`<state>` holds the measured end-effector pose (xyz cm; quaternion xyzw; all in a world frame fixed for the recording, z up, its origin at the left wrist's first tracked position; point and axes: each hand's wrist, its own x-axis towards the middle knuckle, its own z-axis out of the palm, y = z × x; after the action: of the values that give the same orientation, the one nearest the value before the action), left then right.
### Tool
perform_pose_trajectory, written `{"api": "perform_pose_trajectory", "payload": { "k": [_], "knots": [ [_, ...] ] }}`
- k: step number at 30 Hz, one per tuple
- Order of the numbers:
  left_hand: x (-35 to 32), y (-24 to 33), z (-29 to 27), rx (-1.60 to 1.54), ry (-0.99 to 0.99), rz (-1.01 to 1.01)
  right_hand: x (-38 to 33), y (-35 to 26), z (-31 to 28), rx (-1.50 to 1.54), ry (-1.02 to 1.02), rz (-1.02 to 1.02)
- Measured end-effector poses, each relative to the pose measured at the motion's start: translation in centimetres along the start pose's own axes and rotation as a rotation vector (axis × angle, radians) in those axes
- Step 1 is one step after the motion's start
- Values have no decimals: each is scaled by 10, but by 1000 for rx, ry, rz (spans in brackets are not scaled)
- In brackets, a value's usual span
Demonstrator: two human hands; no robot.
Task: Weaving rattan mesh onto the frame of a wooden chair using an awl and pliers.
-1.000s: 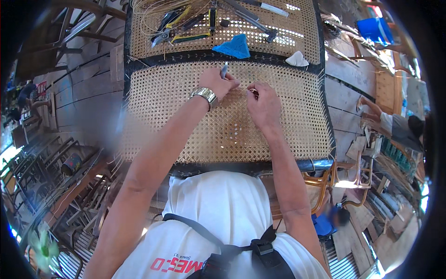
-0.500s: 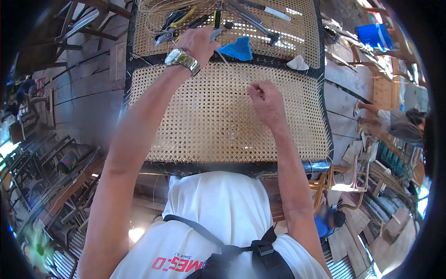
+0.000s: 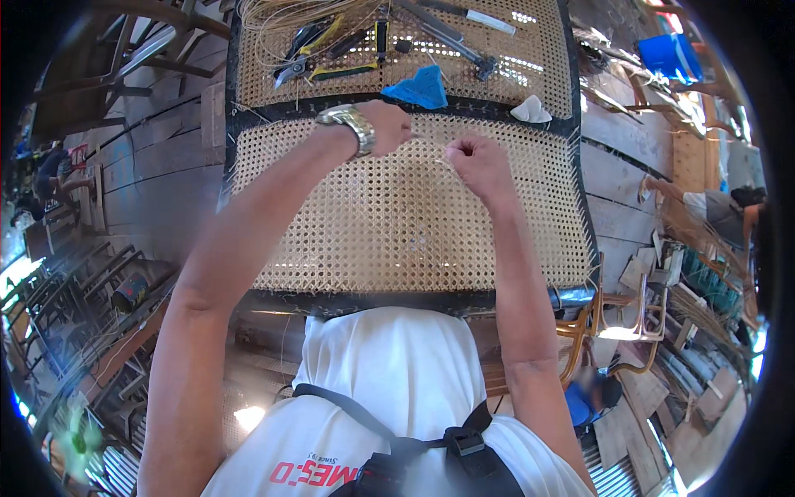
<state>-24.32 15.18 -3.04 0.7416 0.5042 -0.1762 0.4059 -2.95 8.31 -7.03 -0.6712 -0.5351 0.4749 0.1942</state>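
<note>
My left hand (image 3: 387, 129), with a metal watch at its wrist, is closed above the far part of a woven cane panel (image 3: 373, 224) set in a black frame. To its right my right hand (image 3: 482, 167) is curled closed, thumb against the fingers. A thin pale strand of cane (image 3: 429, 141) runs across the short gap between both hands; its ends are hidden in the fingers. Just beyond my left hand lies a blue cloth piece (image 3: 420, 88). A crumpled white piece (image 3: 531, 110) rests on the black crossbar.
On the farther cane panel lie a hammer (image 3: 464, 54), a white-ended knife (image 3: 490, 21), yellow-handled cutters (image 3: 342, 72) and a coil of loose cane (image 3: 286, 25). Chair frames (image 3: 99, 282) crowd the left. At right are a blue bucket (image 3: 667, 58) and another person (image 3: 719, 214).
My left hand has come back from beside the tools toward my right hand, narrowing the gap spanned by the strand. My right hand has barely moved.
</note>
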Motion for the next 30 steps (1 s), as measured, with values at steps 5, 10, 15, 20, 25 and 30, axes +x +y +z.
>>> {"api": "perform_pose_trajectory", "payload": {
  "k": [5, 10, 15, 20, 25, 30],
  "knots": [
    [10, 13, 12, 298, -2, 26, -3, -6, 0, -35, 1, 69],
    [8, 33, 3, 376, -11, 7, -5, 2, -2, -90, 49, 29],
    [5, 51, -1, 521, 41, 77, -11, -20, -1, -183, 90, 53],
    [14, 61, 6, 547, -47, 107, -10, -20, 2, -310, 123, 21],
    [2, 42, 45, 371, 164, 10, -1, -2, -1, -251, -33, 58],
    [-8, 22, 61, 179, 284, 49, 1, -8, 10, -302, -9, -9]
  ]
}}
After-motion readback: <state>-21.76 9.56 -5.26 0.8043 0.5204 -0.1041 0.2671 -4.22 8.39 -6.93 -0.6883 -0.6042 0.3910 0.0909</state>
